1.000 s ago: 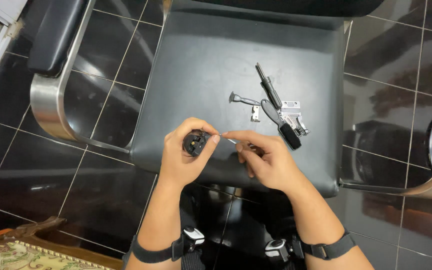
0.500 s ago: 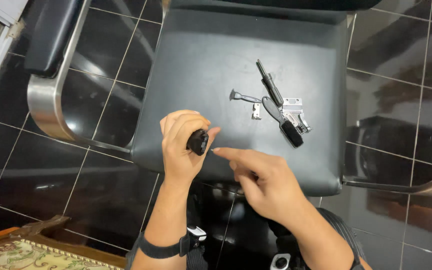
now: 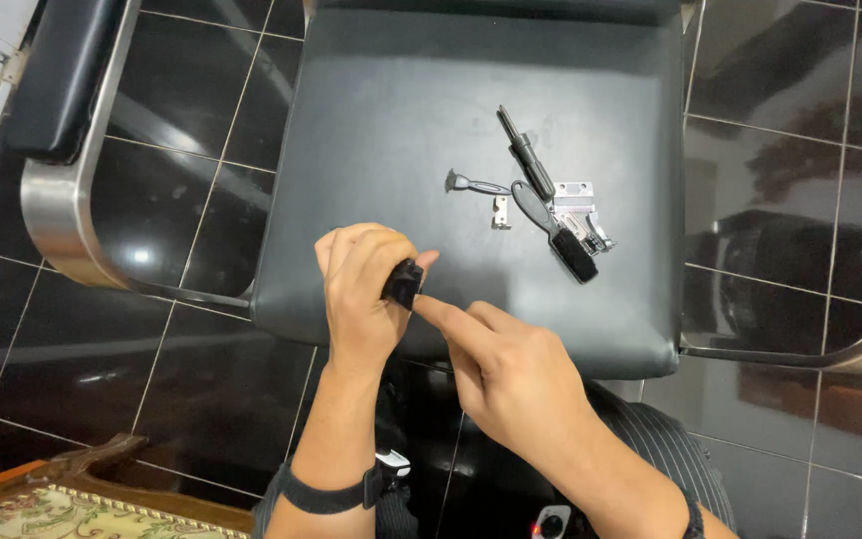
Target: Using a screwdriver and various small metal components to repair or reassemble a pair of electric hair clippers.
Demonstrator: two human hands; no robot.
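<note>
Over the front edge of the chair seat (image 3: 371,130), your left hand (image 3: 359,289) is wrapped around a small black part (image 3: 403,282), fingers clamped on it. Your right hand (image 3: 511,369) holds nothing; its extended forefinger touches the part's lower end, the other fingers curled loosely. Further back, toward the seat's right side, lie a black cleaning brush (image 3: 556,232), a black screwdriver (image 3: 525,155), a metal clipper blade (image 3: 579,205), a small metal bracket (image 3: 500,212) and a thin grey lever (image 3: 476,185), close together.
</note>
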